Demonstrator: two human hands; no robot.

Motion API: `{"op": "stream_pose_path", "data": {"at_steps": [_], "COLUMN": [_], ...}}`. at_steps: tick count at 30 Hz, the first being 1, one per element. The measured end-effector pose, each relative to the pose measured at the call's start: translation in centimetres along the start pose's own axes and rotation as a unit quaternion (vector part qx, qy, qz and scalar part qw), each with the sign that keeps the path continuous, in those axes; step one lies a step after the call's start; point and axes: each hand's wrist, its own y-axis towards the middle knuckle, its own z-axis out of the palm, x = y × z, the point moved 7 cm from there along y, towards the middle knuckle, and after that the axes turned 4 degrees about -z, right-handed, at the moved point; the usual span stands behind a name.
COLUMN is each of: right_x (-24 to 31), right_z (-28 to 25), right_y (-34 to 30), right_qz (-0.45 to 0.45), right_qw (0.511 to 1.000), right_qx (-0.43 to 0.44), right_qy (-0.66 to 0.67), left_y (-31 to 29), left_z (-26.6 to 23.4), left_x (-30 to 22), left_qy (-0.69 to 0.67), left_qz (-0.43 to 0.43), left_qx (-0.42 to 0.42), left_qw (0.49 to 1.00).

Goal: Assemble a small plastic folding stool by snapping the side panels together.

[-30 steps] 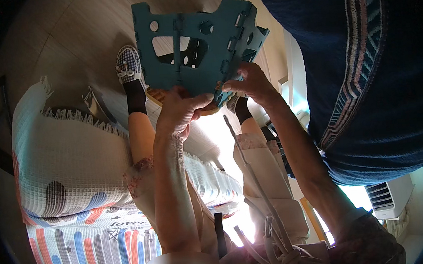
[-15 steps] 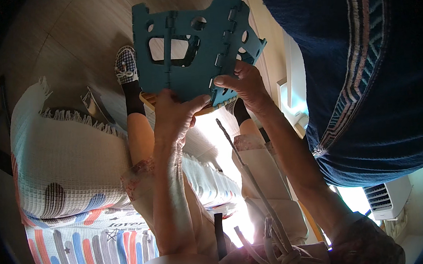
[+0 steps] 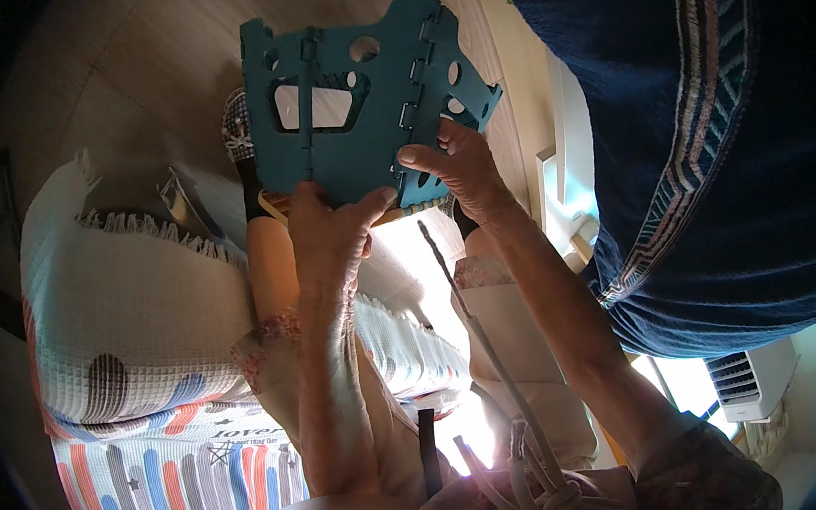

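A teal plastic folding step stool (image 3: 361, 148) is held up in front of me, partly unfolded. Its hinged panels have round holes and a large cutout, and a yellowish rim shows along the lower edge. My left hand (image 3: 330, 232) grips that lower edge, thumb pressed on the near panel and the other fingers mostly hidden behind. On the right side my right hand (image 3: 459, 169) clasps the stool by the hinge line, its thumb on the face and its fingers reaching behind the side panel.
A sofa or bed with a fringed, striped cover (image 3: 144, 314) lies to the left. At right hangs a dark blue cloth (image 3: 709, 183) with a patterned band. A white vented appliance (image 3: 749, 386) is at lower right. Wood-look floor (image 3: 146, 93) spreads beyond my feet; a light cord (image 3: 487, 345) dangles before me.
Both hands have shifted the stool slightly left, and it now covers more of my left shoe. My grip looks the same.
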Motion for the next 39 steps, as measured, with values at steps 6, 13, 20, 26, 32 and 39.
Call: {"op": "stream_pose_path", "data": {"at_steps": [6, 13, 20, 26, 32, 39], "right_x": [-0.1, 0.9, -0.1, -0.9, -0.5, 0.0], "right_z": [0.6, 2.1, 1.8, 1.4, 2.5, 1.1], "right_y": [-0.6, -1.2, -0.9, -0.8, -1.1, -2.5], "right_qz": [-0.006, -0.07, -0.076, -0.046, -0.072, -0.142], "right_qw": [1.0, 0.993, 0.991, 0.996, 0.995, 0.962], "right_qx": [0.015, -0.003, -0.072, -0.082, -0.049, -0.013], "right_qy": [-0.026, -0.098, -0.085, -0.007, -0.049, -0.234], "left_y": [-0.1, 0.4, 0.4, -0.5, 0.9, 0.7], "left_z": [-0.5, -1.6, -1.8, -1.4, -2.6, -0.9], "left_x": [-1.0, -0.6, -1.3, -2.0, -0.6, -2.0], "left_qy": [0.019, 0.071, 0.065, 0.079, 0.047, 0.119], "left_qz": [0.028, -0.001, 0.013, 0.023, 0.01, 0.027], "left_qx": [-0.004, -0.017, -0.016, -0.042, 0.018, 0.034], "left_qw": [0.999, 0.997, 0.998, 0.996, 0.999, 0.992]}}
